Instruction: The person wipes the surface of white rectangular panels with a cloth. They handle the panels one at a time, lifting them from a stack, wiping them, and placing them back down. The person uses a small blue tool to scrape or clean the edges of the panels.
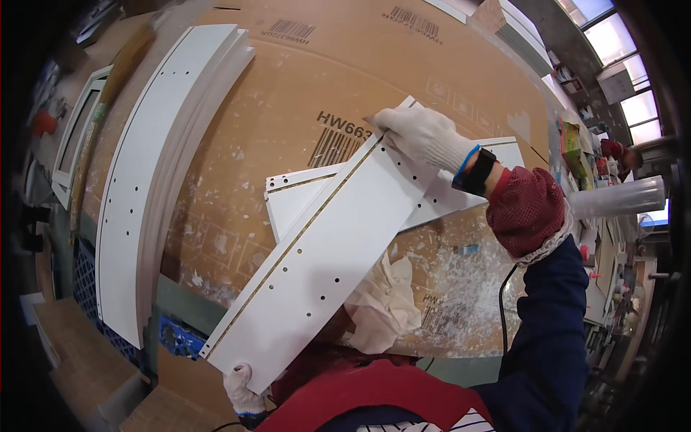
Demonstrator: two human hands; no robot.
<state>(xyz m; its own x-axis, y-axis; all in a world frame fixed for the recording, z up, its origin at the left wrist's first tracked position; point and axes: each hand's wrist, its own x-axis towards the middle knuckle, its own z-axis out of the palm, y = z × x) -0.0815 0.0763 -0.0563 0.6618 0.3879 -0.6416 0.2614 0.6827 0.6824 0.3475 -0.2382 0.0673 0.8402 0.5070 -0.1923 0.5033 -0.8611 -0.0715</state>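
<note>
A long white board (309, 266) with a narrow brown groove along one edge and several drilled holes lies slantwise in front of me. My left hand (243, 389), in a white knit glove, grips its near lower end, thumb on top. At the far end, my right hand (425, 137), gloved too, is closed over the board beside the groove. A small brownish tip (370, 119) sticks out from its fingers; what it belongs to is hidden. Underneath, a second white board (475, 189) lies crosswise, partly covered.
Cardboard (273, 93) covers the work table, strewn with white flakes. Stacked white boards (137, 158) stand at left, beside a long brush (108, 108). A crumpled cream cloth (389, 309) lies near my body. Blue crates (180, 336) sit below left; a clear plastic roll (619, 196) is at right.
</note>
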